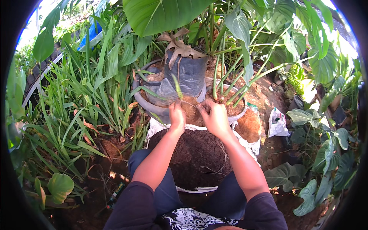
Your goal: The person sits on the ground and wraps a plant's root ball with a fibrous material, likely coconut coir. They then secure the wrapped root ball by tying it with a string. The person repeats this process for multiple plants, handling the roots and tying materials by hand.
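Note:
My left hand (177, 116) is closed around the left side of a brown fibre-wrapped root ball (190, 108). A short green shoot (177, 86) sticks up above that hand. My right hand (212, 116) is at the ball's right side, with thumb and fingertips pinched together; a thin strand seems to run from them across the ball. Both hands are above the near edge of a white sack (155, 126) that holds dark soil (198, 158). What lies under my fingers is hidden.
Beyond the hands stand a black plastic grow bag (185, 72) and a grey round pot (234, 118) with thick green stems. Brown fibre (249, 126) lies right of the sack, near a white plastic packet (278, 123). Leafy plants crowd both sides.

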Demonstrator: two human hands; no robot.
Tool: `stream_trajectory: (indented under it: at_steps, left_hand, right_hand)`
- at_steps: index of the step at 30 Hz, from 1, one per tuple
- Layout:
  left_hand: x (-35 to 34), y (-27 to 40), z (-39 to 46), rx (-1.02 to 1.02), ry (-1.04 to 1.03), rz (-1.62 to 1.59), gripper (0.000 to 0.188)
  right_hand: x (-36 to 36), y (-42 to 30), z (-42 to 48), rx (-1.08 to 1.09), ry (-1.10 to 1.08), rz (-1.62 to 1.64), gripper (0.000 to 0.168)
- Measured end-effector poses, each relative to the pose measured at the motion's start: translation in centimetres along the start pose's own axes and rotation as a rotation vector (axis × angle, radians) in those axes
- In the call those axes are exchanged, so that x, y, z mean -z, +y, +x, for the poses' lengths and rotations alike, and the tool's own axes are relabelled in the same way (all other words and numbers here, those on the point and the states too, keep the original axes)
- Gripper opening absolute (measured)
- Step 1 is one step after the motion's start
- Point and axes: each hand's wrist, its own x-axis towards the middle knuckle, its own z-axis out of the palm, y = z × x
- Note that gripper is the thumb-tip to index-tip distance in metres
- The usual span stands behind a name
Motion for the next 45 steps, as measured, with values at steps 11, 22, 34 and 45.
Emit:
stream_trajectory:
  at_steps: [11,22,34,45]
  left_hand:
    - [1.5,5.6,-0.3,0.368,-0.246,-0.423,0.053]
    - [-2.2,1.5,-3.4,0.429,-0.422,0.383,0.037]
    - [-3.0,-3.8,-3.6,-0.263,-0.245,0.643,0.036]
    - [-3.0,-3.8,-3.3,-0.609,-0.01,0.571,0.038]
  right_hand:
    - [-1.9,9.0,-2.2,-0.407,-0.785,0.919,0.017]
    - [-0.1,15.0,-2.1,-0.506,-0.44,0.477,0.021]
    - [-1.1,8.5,-2.7,-0.504,-0.113,0.599,0.028]
    - [-2.0,2.7,-4.8,-0.535,-0.092,0.935,0.018]
